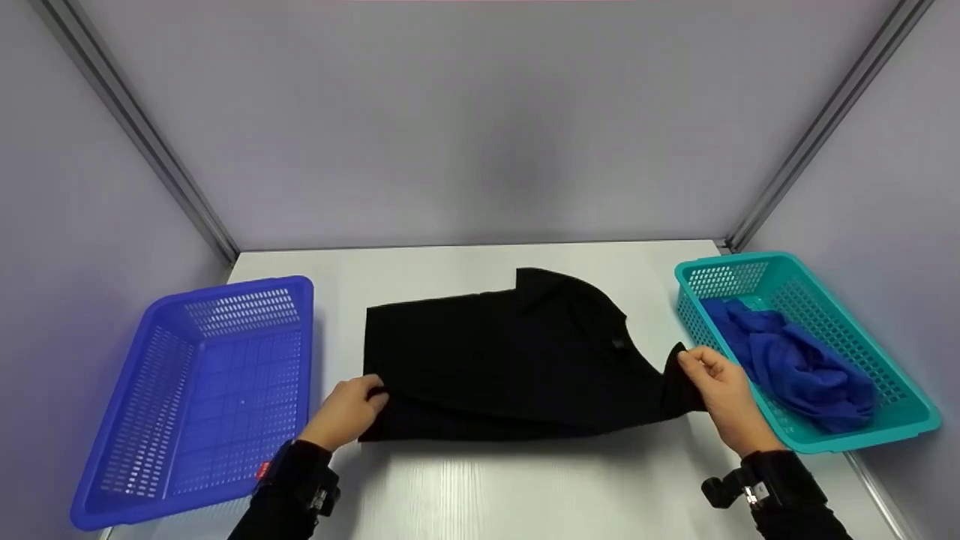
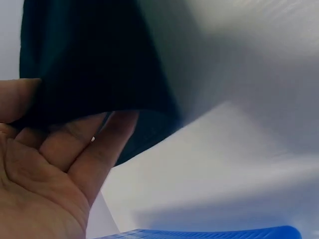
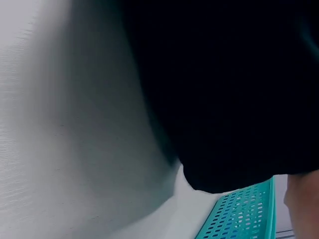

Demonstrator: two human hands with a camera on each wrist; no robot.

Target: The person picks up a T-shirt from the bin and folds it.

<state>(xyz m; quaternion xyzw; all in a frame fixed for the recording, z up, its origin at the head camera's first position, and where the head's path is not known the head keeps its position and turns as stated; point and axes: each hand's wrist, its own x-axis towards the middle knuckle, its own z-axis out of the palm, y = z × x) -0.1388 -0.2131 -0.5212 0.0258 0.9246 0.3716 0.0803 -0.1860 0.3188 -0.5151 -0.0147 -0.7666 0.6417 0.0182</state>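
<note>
A black short-sleeved shirt point(image 1: 487, 360) lies sideways across the white table, its neckline toward the right. My left hand point(image 1: 346, 409) pinches the near part of its hem at the left end; in the left wrist view the thumb and fingers point(image 2: 94, 154) grip the dark cloth point(image 2: 94, 59) from both sides. At the right end my right hand point(image 1: 721, 394) pinches the near sleeve between thumb and fingers. The near edge is lifted a little, casting a shadow on the table. In the right wrist view the cloth point(image 3: 229, 99) hides most of that hand.
A blue plastic basket point(image 1: 304, 360) with nothing in it stands on the left. On the right a teal basket point(image 1: 847, 322) holds a crumpled blue cloth point(image 1: 795, 367), close beside my right hand. Grey panels point(image 1: 480, 135) enclose the white table point(image 1: 450, 487) at the back and sides.
</note>
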